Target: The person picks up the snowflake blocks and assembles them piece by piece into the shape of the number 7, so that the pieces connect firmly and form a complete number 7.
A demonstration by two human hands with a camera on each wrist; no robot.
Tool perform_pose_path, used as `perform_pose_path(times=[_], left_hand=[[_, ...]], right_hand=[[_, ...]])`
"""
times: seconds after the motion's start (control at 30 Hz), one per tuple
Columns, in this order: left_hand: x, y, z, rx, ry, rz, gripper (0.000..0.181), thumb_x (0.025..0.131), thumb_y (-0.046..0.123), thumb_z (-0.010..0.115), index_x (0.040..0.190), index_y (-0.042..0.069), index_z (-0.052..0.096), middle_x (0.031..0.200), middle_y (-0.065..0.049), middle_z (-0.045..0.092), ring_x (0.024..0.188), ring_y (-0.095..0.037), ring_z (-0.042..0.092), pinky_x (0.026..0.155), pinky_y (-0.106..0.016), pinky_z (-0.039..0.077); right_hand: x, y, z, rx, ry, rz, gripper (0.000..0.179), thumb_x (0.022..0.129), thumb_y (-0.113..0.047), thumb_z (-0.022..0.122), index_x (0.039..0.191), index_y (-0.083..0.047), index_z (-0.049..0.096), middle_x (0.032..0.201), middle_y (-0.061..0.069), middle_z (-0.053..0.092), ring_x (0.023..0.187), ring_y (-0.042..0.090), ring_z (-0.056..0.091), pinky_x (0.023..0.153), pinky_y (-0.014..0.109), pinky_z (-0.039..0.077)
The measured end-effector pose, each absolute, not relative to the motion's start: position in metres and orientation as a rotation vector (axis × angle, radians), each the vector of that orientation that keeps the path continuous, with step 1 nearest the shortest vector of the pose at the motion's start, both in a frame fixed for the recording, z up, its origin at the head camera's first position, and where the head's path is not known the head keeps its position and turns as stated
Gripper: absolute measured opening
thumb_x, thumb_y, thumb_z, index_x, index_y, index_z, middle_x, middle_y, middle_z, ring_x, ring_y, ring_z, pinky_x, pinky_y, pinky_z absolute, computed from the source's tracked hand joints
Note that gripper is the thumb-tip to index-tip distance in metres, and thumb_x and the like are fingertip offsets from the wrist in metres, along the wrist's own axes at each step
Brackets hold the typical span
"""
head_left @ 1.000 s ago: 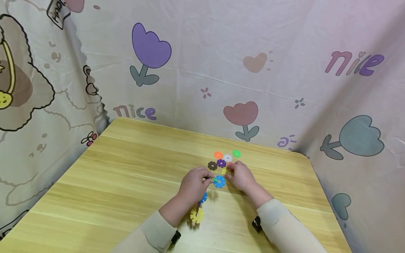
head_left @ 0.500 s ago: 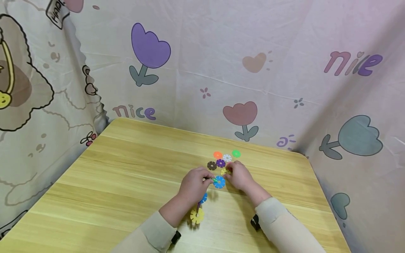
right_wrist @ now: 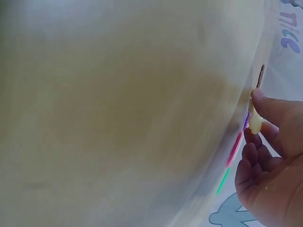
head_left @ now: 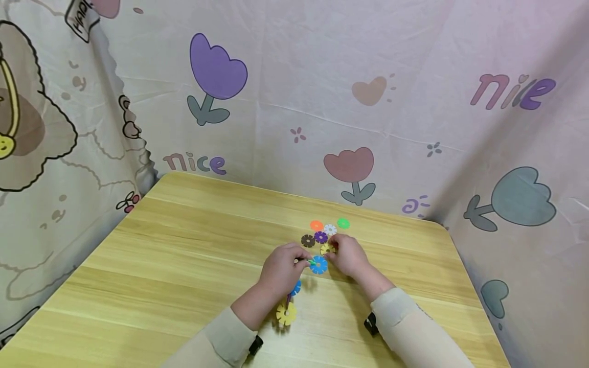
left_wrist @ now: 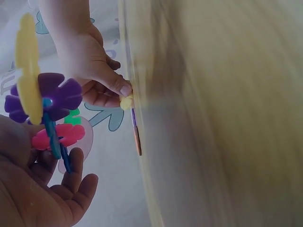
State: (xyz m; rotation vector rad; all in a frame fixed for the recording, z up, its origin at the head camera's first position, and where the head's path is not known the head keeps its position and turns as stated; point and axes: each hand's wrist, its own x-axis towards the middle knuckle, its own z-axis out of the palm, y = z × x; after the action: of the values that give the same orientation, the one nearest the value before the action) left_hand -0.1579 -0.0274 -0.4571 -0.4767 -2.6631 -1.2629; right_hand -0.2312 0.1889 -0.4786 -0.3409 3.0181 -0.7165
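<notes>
Head view shows two bare hands working over the wood-grain counter (head_left: 184, 245), right of its middle. The left hand (head_left: 282, 268) pinches a green disc (head_left: 312, 262) between thumb and fingers; it is part of a chain of notched plastic flower discs. At the chain's far right end a light-blue disc (head_left: 318, 265) faces up, between the two hands. On the near side of the left hand hang a darker blue disc (head_left: 296, 287), a thin purple disc (head_left: 289, 300) seen nearly edge-on and, nearest, a large yellow disc (head_left: 286, 313). The left wrist view also shows a pink disc (left_wrist: 59, 136) in the chain, close to that hand's curled fingers.

The right hand (head_left: 350, 255) pinches a smaller yellow disc (head_left: 326, 249) between thumb and fingertips, its other fingers curled; this disc is just beyond the light-blue one. Whether it touches the counter is unclear.

Farther off, loose discs lie flat in a cluster: a brown disc (head_left: 308, 240) at left, a dark-purple disc (head_left: 321, 237) beside it, an orange disc (head_left: 316, 225) and a white disc (head_left: 330, 229) behind them, and a bright-green disc (head_left: 343, 223) at far right. Behind the counter hangs a pale curtain (head_left: 285, 76) printed with tulips, hearts and "nice".
</notes>
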Motion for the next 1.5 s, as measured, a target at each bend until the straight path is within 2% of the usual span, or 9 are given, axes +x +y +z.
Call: perform_pose_path(times=[0.33,0.83,1.13,1.5], left_hand=[[-0.157,-0.029,-0.454,-0.440,-2.691,-1.268,0.006,0.099,0.013,0.077,0.101,0.017,0.080,0.105,0.007,0.072,0.093,-0.014,0.069,0.078,-0.032,0.058],[-0.159,-0.030,-0.455,-0.406,-2.694,-1.266,0.005,0.100,0.014,0.075,0.102,0.016,0.080,0.105,0.006,0.073,0.091,-0.013,0.068,0.078,-0.032,0.057],[-0.160,-0.031,-0.453,-0.390,-2.705,-1.286,0.006,0.101,0.015,0.074,0.102,0.016,0.080,0.107,0.005,0.073,0.094,-0.015,0.069,0.080,-0.035,0.058],[-0.166,-0.032,-0.452,-0.383,-2.729,-1.217,0.006,0.099,0.012,0.076,0.102,0.016,0.080,0.104,0.005,0.073,0.090,-0.015,0.069,0.075,-0.034,0.057]], right_hand=[[-0.224,0.193,-0.471,-0.317,3.018,-0.965,0.017,0.092,-0.001,0.081,0.107,-0.004,0.074,0.097,0.005,0.071,0.089,0.021,0.065,0.086,0.041,0.059],[-0.214,0.208,-0.469,-0.236,2.961,-1.202,0.017,0.094,-0.002,0.079,0.111,0.000,0.079,0.093,0.005,0.072,0.085,0.018,0.062,0.076,0.032,0.057],[-0.204,0.212,-0.464,-0.244,2.949,-1.310,0.008,0.095,0.000,0.076,0.103,-0.001,0.078,0.088,0.003,0.071,0.080,0.017,0.061,0.072,0.028,0.056],[-0.194,0.214,-0.461,-0.259,2.889,-1.462,0.006,0.094,-0.001,0.079,0.097,0.003,0.076,0.082,0.004,0.067,0.074,0.017,0.056,0.063,0.024,0.050]])
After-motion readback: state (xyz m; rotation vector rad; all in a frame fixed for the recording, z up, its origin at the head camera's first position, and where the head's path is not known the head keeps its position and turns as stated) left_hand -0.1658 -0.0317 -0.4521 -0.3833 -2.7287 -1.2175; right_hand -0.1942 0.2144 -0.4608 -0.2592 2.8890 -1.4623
